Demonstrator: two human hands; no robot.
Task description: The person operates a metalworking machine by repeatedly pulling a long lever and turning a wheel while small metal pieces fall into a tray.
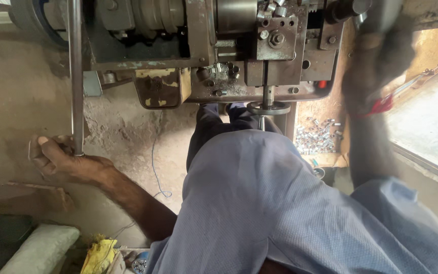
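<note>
The steel rod [76, 76] stands upright at the left of the machine [239, 56], fed up into it; the left hand [59, 161] has its fingers clamped round the rod's lower end. The right hand [376, 71], blurred, reaches the machine's top right, grip unclear. Finished-looking small metal pieces [316, 137] lie heaped below.

place: small metalworking workshop
machine: worn, greasy lathe-type machine [219, 50] with bolts, handwheel [268, 107]
stock: long steel rod [75, 76]
output: pile of small shiny metal parts [316, 137]
floor: bare dirt floor [122, 132]
</note>
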